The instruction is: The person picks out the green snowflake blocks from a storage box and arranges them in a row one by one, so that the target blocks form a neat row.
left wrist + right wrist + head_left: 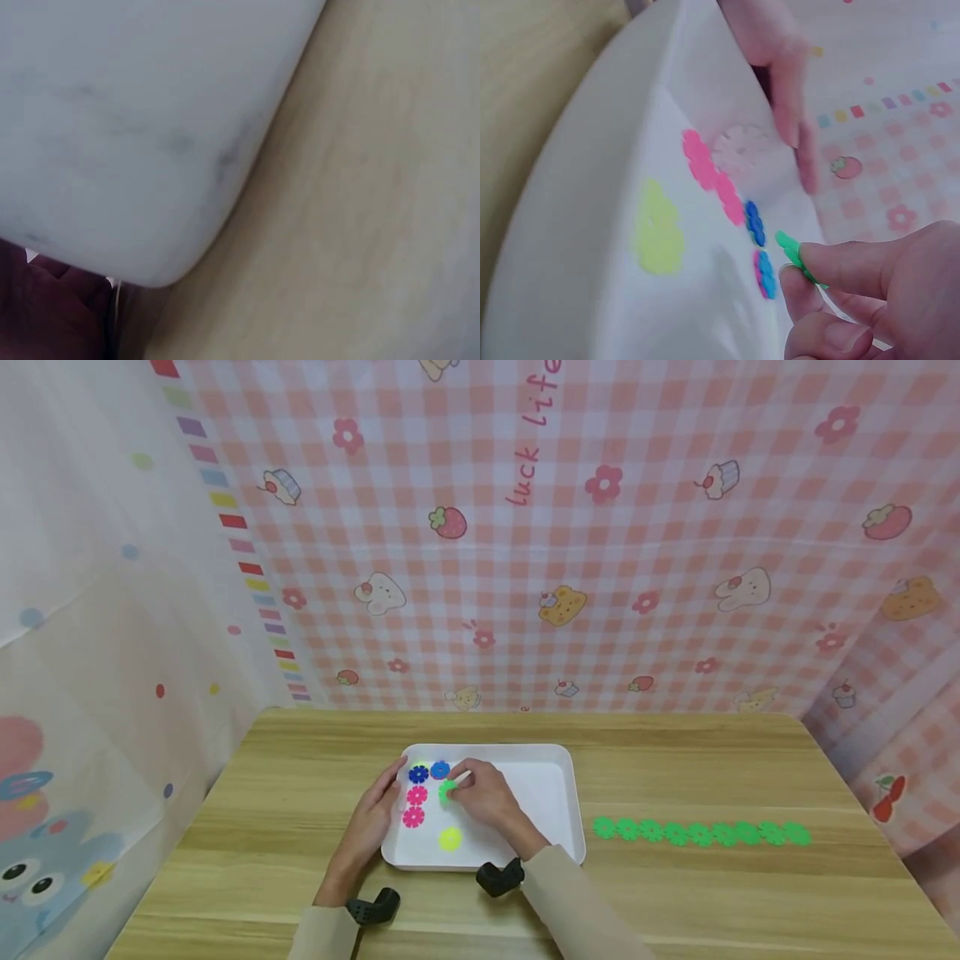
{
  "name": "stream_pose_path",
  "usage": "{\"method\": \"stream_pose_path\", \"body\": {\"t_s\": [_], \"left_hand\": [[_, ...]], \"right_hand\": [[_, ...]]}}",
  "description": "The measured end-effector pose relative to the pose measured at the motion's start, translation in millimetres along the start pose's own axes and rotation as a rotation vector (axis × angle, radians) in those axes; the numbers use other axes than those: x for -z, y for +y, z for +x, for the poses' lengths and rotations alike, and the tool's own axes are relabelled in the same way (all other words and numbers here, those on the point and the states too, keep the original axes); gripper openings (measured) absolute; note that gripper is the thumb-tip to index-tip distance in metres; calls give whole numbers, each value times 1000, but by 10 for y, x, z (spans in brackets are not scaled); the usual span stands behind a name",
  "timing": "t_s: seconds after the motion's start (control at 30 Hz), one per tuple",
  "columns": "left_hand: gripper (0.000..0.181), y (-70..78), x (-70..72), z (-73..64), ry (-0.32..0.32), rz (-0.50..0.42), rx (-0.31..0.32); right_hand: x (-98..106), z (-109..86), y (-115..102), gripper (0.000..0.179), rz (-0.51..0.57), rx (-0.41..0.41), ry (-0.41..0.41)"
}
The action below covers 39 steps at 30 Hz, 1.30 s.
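Between thumb and fingertips my right hand (486,793) pinches a green snowflake disc (792,250) over the left part of the white tray (536,810). My left hand (372,817) rests along the tray's left rim, its fingers against the outside. Inside the tray lie two pink discs (415,806), a dark blue disc (418,774), a lighter blue disc (440,769) with pink under it, and a yellow disc (450,839). A clear disc (740,148) shows by the tray wall in the right wrist view. The left wrist view shows mainly the tray's side (150,150).
Right of the tray, a row of several green discs (701,834) lies across the wooden table (675,902). A pink checked cloth (637,543) hangs behind the table's far edge. Black wrist cameras (500,878) sit close to the tray's front rim.
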<state>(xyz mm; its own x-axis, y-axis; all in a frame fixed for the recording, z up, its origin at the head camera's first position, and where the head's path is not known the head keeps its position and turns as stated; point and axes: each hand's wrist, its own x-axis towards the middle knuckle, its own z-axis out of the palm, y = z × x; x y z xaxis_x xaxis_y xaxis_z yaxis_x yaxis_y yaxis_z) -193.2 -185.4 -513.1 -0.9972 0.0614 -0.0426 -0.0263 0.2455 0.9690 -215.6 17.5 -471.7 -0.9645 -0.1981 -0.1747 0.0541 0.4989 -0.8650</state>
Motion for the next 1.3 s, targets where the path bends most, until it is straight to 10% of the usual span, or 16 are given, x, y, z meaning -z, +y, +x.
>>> {"method": "stream_pose_path", "body": {"t_s": [0.23, 0.73, 1.3], "left_hand": [[47, 166, -10, -61, -6, -3, 30], [46, -15, 16, 33, 1, 2, -4], [46, 14, 24, -1, -21, 2, -3]], "right_hand": [[273, -71, 16, 16, 12, 65, 14], [951, -321, 127, 18, 25, 104, 100], [1996, -875, 839, 36, 13, 32, 248]]}}
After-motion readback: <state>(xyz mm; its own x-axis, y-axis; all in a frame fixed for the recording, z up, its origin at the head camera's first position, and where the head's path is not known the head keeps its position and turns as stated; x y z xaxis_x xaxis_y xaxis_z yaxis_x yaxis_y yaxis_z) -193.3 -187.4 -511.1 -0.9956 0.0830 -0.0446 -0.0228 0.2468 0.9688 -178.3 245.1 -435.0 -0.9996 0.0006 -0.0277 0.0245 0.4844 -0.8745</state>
